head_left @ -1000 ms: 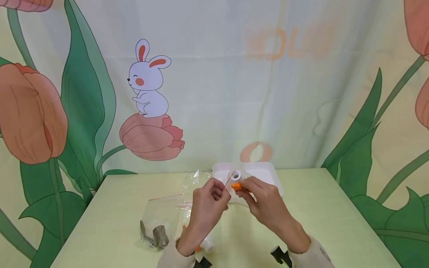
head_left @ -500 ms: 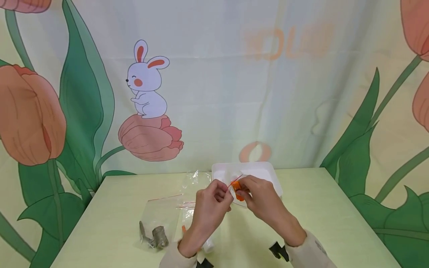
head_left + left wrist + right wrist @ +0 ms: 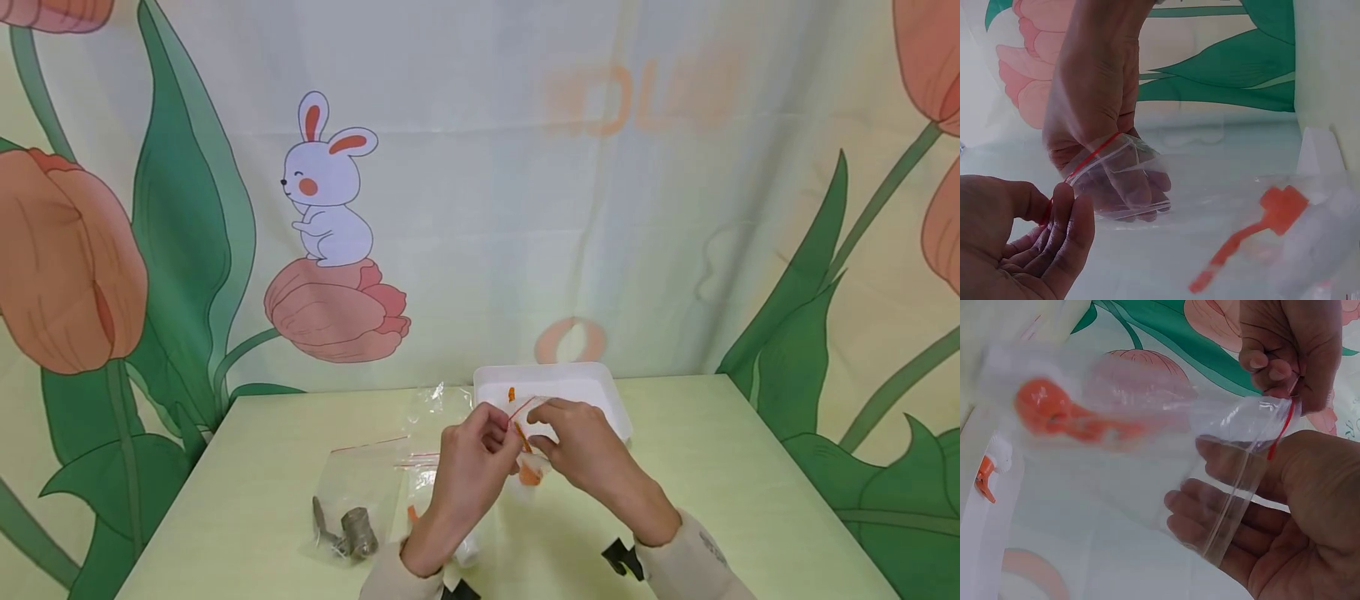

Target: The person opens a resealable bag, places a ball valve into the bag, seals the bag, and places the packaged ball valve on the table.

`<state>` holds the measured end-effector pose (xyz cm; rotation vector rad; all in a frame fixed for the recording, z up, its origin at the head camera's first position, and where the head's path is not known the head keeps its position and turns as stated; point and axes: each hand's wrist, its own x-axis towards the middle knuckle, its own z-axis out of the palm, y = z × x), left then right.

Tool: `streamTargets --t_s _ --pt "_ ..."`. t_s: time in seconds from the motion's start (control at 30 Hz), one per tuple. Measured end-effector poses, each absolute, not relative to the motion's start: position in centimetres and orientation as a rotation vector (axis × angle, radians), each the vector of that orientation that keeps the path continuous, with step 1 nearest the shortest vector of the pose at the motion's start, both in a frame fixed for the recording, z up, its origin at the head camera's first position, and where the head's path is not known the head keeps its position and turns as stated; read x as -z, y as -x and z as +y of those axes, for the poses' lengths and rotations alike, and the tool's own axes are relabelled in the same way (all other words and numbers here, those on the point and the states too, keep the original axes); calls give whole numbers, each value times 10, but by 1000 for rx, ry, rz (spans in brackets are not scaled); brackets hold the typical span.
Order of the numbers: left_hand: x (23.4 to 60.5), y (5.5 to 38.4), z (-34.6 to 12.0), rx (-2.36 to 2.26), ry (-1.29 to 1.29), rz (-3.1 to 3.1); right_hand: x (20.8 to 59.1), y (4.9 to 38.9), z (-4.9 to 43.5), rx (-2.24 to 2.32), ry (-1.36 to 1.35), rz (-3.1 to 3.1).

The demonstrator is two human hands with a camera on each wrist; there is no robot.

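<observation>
My left hand [image 3: 474,462] pinches the edge of a clear zip bag [image 3: 1241,422] at its red seal strip [image 3: 1282,428]. Fingers of my right hand [image 3: 594,443] reach into the bag's mouth, spread apart and gripping nothing; the clear film covers them in both wrist views. Deeper in the bag lies an orange plastic piece [image 3: 1285,206] with a thin arm and a blocky head, blurred in the right wrist view. Beside it in the bag is a whitish thing [image 3: 1325,244], too blurred to name. The bag hangs over the table, in front of the white tray [image 3: 588,387].
A small orange part [image 3: 512,394] stands in the tray. To the left lies a clear bag [image 3: 367,467] with grey metal parts [image 3: 358,532]. Another clear bag [image 3: 438,400] lies behind, and a white part [image 3: 467,548] shows beside my left forearm. A printed curtain [image 3: 480,208] backs the table.
My right hand held the orange piece, brought it to the bag's mouth and let it go. It now sits low in the bag. My left hand has stayed nearly in place.
</observation>
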<state>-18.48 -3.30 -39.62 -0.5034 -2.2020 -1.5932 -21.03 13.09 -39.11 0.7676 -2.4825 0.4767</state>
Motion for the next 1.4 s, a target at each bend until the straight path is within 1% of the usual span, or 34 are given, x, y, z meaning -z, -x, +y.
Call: streamTargets --t_s 0.23,0.73,1.1,1.4 --pt "397 186 -34 1602 478 -2208 391 208 133 -485 -824 -2491" --pt "396 190 -43 1696 408 -2189 373 194 139 -502 -871 -2431" --pt "396 191 -49 1682 343 -2196 368 186 143 -566 -823 -2323" --pt "396 195 -50 1663 313 -2165 378 181 143 -661 -702 -2243"
